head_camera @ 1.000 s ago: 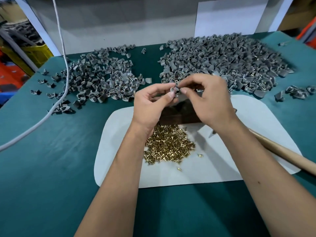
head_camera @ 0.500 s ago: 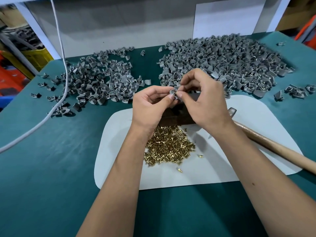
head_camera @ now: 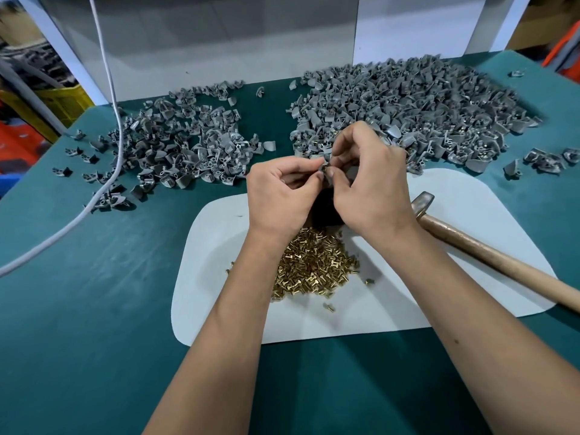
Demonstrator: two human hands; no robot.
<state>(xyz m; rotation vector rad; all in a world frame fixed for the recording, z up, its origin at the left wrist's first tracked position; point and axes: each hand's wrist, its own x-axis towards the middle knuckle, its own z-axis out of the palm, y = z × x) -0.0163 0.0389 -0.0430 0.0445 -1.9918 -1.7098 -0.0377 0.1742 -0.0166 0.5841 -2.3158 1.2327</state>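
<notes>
Small grey part (head_camera: 324, 165), pinched between the curled fingers of left hand (head_camera: 279, 196) and right hand (head_camera: 370, 183) just above the dark block (head_camera: 323, 210); step judged: fitting a rivet from the brass pile (head_camera: 314, 265); next: seat it there, take up the hammer (head_camera: 489, 255).

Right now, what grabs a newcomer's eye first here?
Two heaps of grey parts at the back: bigger heap right, smaller heap left. At centre, the left hand and right hand pinch one grey part above brass pins on a white mat; a hammer lies at right.
</notes>
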